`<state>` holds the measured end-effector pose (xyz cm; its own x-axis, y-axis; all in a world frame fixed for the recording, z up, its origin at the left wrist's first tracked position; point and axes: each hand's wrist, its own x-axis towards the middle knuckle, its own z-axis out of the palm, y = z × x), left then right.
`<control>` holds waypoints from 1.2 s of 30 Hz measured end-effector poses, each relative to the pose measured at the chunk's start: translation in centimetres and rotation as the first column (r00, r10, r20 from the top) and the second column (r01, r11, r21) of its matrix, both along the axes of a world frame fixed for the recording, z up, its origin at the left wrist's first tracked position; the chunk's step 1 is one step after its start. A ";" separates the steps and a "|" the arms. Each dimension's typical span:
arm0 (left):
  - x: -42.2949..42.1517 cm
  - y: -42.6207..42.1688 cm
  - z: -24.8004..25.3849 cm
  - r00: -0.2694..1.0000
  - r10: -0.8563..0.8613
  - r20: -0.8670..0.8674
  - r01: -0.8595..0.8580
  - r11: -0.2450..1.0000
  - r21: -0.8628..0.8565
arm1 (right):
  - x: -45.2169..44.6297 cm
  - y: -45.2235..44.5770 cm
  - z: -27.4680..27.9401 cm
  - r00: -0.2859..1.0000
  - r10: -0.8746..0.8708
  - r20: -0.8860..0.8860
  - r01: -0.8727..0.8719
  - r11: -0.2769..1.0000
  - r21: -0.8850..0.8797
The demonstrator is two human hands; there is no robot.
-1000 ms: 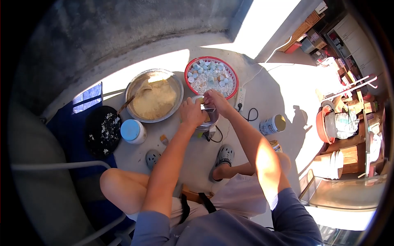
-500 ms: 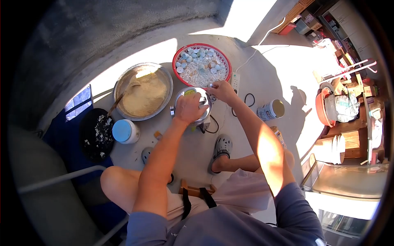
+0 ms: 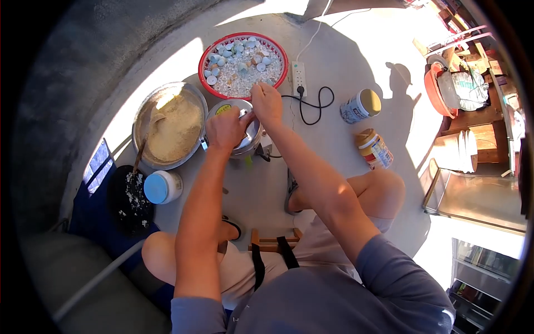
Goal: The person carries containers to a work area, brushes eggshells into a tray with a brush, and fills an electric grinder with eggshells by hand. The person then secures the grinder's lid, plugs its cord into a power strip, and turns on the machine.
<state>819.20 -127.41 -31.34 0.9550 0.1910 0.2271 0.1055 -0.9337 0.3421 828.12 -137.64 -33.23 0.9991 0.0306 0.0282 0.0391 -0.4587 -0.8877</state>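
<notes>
A silver metal grinder (image 3: 253,134) with a round lid and a yellow-green label stands on the floor between my feet and the red basket. My left hand (image 3: 227,131) lies over the lid, its fingers curled at the lid's handle. At the far right rim of the grinder, my right hand (image 3: 267,104) is closed in a fist beside the left fingertips; whatever it grips there is hidden. Just beyond is the red basket (image 3: 285,62), holding eggshells and small white fragments. Left of the grinder sits a metal basin (image 3: 198,143) of pale tan powder, a wooden-handled scoop (image 3: 142,150) resting in it.
A blue-lidded white jar (image 3: 162,187) and a dark pan (image 3: 130,203) with white bits are at left. On the right are a power strip (image 3: 298,78) with a black cord, a can (image 3: 360,106) and a yellow-lidded jar (image 3: 374,149). Boxes and basins line the far right.
The view has shifted, so most things sit further left. My right hand has come closer to the left hand and closed into a fist at the rim. My left fingers have curled more.
</notes>
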 end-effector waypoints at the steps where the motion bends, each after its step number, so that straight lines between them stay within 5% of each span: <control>1: 0.0 0.1 -0.1 1.000 -0.015 0.024 0.015 1.000 0.008 | -0.1 -0.3 -0.1 0.999 0.015 0.050 -0.020 0.995 0.099; 7: -0.1 -0.1 -0.3 0.998 -0.033 0.049 0.032 0.999 0.013 | -1.9 -2.5 -1.4 0.987 0.111 0.113 -0.152 0.863 0.481; 10: 0.1 -0.4 -0.3 0.999 -0.039 0.031 0.038 0.999 0.031 | -2.3 -3.0 -1.5 0.996 0.049 -0.075 0.005 0.807 0.590; 12: 0.2 -0.2 -0.2 0.999 -0.040 0.026 0.039 0.999 0.029 | -2.9 -3.3 -0.6 1.000 -0.028 0.007 0.021 0.859 0.511; 14: 0.2 0.0 0.0 0.999 -0.029 0.015 0.028 0.999 0.037 | -3.6 -3.7 2.0 0.936 0.058 -0.346 0.106 0.893 0.437; 17: 0.2 0.4 -0.5 1.000 -0.009 0.002 0.009 0.999 0.037 | -2.6 -3.7 1.3 0.790 0.169 -0.590 0.150 0.879 0.452; 29: 0.5 0.7 -0.1 0.998 0.005 -0.067 -0.004 1.000 0.012 | -4.3 -5.8 1.1 0.786 0.386 -0.483 0.229 0.543 0.808; 36: 1.1 1.0 -0.1 0.997 0.000 -0.079 0.003 0.999 0.039 | -5.0 -6.3 -2.5 0.811 0.335 -0.480 0.330 0.416 0.847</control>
<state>820.25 -126.42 -31.46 0.9704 0.1822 0.1584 0.1294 -0.9464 0.2960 823.07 -143.97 -35.74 0.8339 0.3234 -0.4472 -0.5487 0.5725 -0.6092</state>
